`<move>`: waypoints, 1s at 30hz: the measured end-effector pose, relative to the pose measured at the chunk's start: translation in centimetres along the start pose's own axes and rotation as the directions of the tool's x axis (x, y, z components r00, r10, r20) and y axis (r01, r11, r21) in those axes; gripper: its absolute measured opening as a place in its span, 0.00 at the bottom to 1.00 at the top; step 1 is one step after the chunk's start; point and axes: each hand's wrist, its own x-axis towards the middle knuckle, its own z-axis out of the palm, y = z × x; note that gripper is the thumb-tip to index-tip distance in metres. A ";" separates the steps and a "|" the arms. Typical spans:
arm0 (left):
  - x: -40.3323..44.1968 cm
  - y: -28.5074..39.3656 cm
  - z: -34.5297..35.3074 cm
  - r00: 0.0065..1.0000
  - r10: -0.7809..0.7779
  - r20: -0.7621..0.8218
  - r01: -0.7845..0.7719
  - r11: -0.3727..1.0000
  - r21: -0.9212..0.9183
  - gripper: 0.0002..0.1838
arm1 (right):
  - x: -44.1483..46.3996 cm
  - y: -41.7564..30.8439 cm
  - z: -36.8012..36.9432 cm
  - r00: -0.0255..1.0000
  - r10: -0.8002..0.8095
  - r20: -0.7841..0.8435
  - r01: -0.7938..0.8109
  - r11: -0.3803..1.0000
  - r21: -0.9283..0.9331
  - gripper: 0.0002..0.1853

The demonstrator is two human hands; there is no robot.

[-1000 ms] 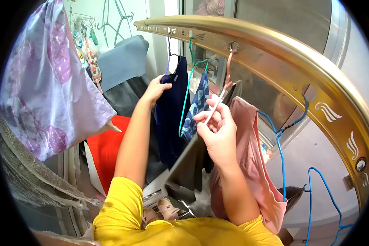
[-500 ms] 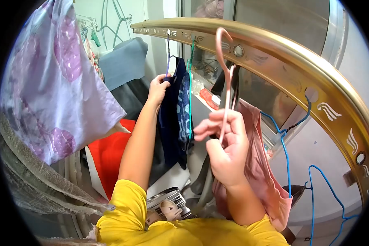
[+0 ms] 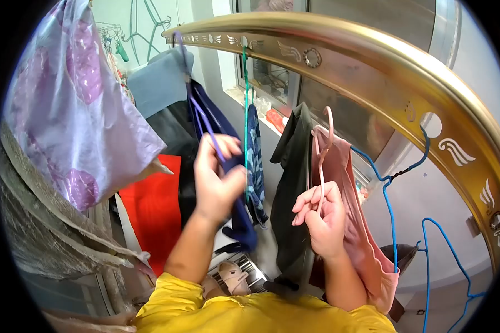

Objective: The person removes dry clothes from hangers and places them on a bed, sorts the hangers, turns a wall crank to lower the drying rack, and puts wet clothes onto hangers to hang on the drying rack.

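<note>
My left hand (image 3: 219, 180), slightly blurred, is closed around a side of a purple hanger (image 3: 203, 114). A navy garment (image 3: 241, 227) hangs from that hanger. The hanger's hook is up in front of the gold rail (image 3: 366, 66); whether it touches the rail I cannot tell. My right hand (image 3: 325, 219) is closed on a pink hanger (image 3: 324, 152), hook upward and below the rail. Close beside it hang a dark olive garment (image 3: 291, 183) and a pink sleeveless top (image 3: 366, 250). Whether the pink hanger carries any clothing is unclear.
A green hanger (image 3: 246, 111) with a blue patterned garment (image 3: 255, 166) hangs between my hands. Blue hangers (image 3: 389, 205) are at the right. A lilac floral cloth (image 3: 89, 122) and a red cloth (image 3: 153, 205) hang at the left. Shoes (image 3: 233, 278) lie below.
The purple hanger and navy garment have come off their place on the rail, nearer and leftward, with my left hand. My right hand has lowered the pink hanger; the dark olive garment shows more.
</note>
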 end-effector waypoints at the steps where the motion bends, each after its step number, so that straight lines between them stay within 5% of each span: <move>1: -2.2 1.2 2.1 0.998 -0.068 0.013 0.068 0.997 -0.022 0.17 | -0.3 -0.2 -0.5 1.000 0.012 -0.005 -0.012 1.000 0.002 0.13; 5: -10.2 1.3 6.8 0.939 0.174 0.296 -0.255 0.931 0.262 0.21 | -2.4 -1.2 -2.6 0.990 -0.068 0.120 0.072 0.997 -0.034 0.08; 7: -13.2 1.3 8.9 0.906 0.134 0.401 -0.287 0.892 0.350 0.20 | -3.7 -2.8 -3.5 0.980 -0.011 0.199 0.009 1.000 0.014 0.11; 8: -14.6 1.3 10.3 0.902 0.092 0.421 -0.250 0.908 0.337 0.20 | -4.8 -3.9 -4.1 0.964 0.131 0.232 -0.170 0.973 0.157 0.17; 9: -15.9 1.3 11.5 0.896 0.045 0.443 -0.209 0.922 0.327 0.21 | -5.3 -4.6 -4.6 0.949 0.109 0.297 -0.190 0.947 0.259 0.20; 11: -17.1 1.5 13.1 0.885 0.003 0.466 -0.190 0.916 0.354 0.21 | -6.9 -5.0 -7.2 0.946 0.150 0.288 -0.160 0.987 0.014 0.21; 13: -16.3 2.0 12.7 0.574 0.266 0.775 -0.574 0.805 0.150 0.17 | -8.6 -6.3 -9.6 0.962 0.203 0.183 -0.206 0.979 -0.002 0.15; 15: -15.7 2.7 8.8 0.589 0.314 0.745 -0.556 0.826 0.091 0.11 | -10.7 -8.6 -10.9 0.931 0.316 0.181 -0.304 0.948 -0.094 0.14; 16: -15.6 2.6 7.1 0.812 0.412 0.413 -0.461 0.887 0.023 0.13 | -11.8 -9.3 -12.0 0.925 0.338 0.175 -0.310 0.936 -0.168 0.13; 17: -17.1 1.0 5.4 0.948 0.280 0.151 -0.300 0.945 0.131 0.23 | -12.9 -10.4 -12.7 0.906 0.400 0.140 -0.391 0.916 -0.087 0.11; 18: -18.5 -0.7 3.7 0.985 0.120 -0.128 -0.102 0.985 0.138 0.32 | -13.7 -11.9 -13.7 0.879 0.449 0.160 -0.427 0.891 -0.153 0.09; 19: -19.0 -2.2 3.2 0.973 -0.052 -0.223 0.089 0.983 0.161 0.41 | -14.7 -13.2 -14.6 0.848 0.501 0.172 -0.463 0.859 -0.217 0.08; 21: -20.4 -4.8 4.5 0.956 -0.288 -0.053 0.292 0.929 0.227 0.62 | -16.8 -14.5 -15.3 0.881 0.419 0.219 -0.393 0.907 -0.154 0.06; 22: -21.4 -6.5 5.0 0.945 -0.313 0.092 0.272 0.912 0.307 0.74 | -17.3 -15.6 -16.6 0.840 0.427 0.335 -0.284 0.872 -0.399 0.07; 23: -22.3 -7.7 5.9 0.916 -0.342 0.211 0.239 0.885 0.400 0.74 | -17.9 -16.3 -16.7 0.805 0.424 0.414 -0.263 0.882 -0.390 0.08; 25: -26.5 -13.4 6.9 0.698 -0.554 0.454 0.448 0.832 0.326 0.45 | -19.5 -17.8 -16.8 0.693 0.480 0.537 -0.337 0.875 -0.347 0.12; 26: -28.5 -16.2 7.4 0.549 -0.629 0.551 0.542 0.769 0.337 0.31 | -19.7 -17.4 -17.1 0.557 0.481 0.677 -0.282 0.876 -0.391 0.14; 27: -30.6 -17.2 8.6 0.407 -0.662 0.629 0.611 0.709 0.352 0.31 | -20.3 -18.1 -16.5 0.518 0.520 0.679 -0.306 0.854 -0.421 0.14; 30: -34.5 -15.4 13.5 0.152 -0.606 0.781 0.678 0.639 0.363 0.30 | -23.4 -19.0 -15.3 0.689 0.545 0.478 -0.407 0.836 -0.367 0.06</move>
